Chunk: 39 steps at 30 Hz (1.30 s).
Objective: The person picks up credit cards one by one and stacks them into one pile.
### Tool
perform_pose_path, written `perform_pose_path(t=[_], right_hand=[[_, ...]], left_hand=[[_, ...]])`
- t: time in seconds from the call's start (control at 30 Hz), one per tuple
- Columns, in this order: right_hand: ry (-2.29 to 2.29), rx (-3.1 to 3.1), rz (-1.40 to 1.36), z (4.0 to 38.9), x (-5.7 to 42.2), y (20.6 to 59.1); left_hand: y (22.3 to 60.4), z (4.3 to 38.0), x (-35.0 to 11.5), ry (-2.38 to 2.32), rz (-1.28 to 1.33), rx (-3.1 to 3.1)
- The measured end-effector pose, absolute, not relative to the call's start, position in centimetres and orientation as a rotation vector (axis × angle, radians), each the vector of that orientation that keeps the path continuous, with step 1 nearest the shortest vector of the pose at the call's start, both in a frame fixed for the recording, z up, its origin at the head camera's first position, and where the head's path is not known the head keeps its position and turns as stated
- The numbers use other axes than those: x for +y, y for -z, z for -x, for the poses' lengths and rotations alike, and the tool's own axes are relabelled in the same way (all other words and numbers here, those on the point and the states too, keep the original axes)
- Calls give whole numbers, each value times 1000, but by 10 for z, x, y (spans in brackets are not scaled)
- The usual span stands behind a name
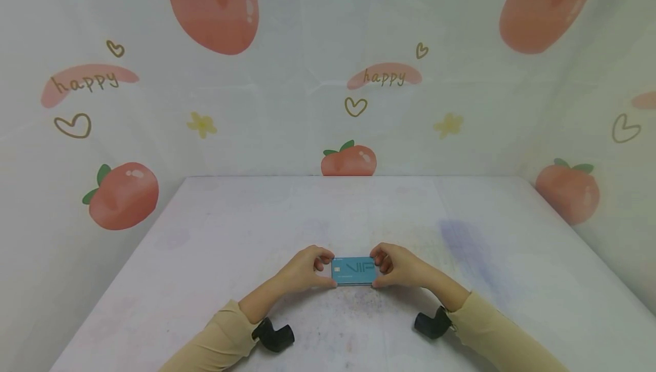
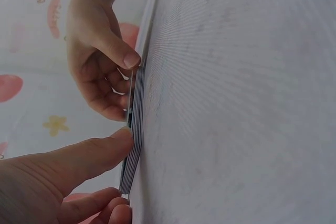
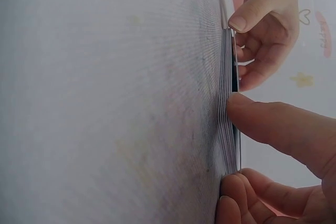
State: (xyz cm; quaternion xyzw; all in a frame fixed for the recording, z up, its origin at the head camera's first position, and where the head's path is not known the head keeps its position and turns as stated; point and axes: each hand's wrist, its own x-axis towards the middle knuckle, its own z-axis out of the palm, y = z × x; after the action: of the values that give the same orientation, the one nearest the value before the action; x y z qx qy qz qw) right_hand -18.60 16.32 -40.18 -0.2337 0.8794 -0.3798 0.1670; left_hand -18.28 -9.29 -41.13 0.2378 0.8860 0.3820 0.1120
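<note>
A stack of cards [image 1: 352, 271] lies on the white table, its top card blue with "VIP" lettering and a small chip mark. My left hand [image 1: 310, 269] pinches the stack's left end between thumb and fingers. At the opposite end my right hand [image 1: 401, 266] holds it the same way. Seen edge-on in the left wrist view, the stack [image 2: 137, 108] shows several thin layers, and the top card stands slightly apart from those below. In the right wrist view the right thumb [image 3: 262, 116] rests against the long side of the stack.
The white table [image 1: 246, 218] has faint stains and a purplish smudge right of the hands. A white cloth backdrop [image 1: 297, 47] with printed fruit, hearts and "happy" lettering surrounds it. Black curved wrist mounts [image 1: 277, 336] sit at both beige sleeves [image 1: 220, 332].
</note>
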Motion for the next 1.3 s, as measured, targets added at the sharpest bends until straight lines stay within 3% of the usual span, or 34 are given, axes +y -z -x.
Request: perform_pose_path(t=[1.3], right_hand=[[1039, 2529, 625, 187, 161, 403]], left_hand=[[412, 183, -93, -1095, -689, 2619]])
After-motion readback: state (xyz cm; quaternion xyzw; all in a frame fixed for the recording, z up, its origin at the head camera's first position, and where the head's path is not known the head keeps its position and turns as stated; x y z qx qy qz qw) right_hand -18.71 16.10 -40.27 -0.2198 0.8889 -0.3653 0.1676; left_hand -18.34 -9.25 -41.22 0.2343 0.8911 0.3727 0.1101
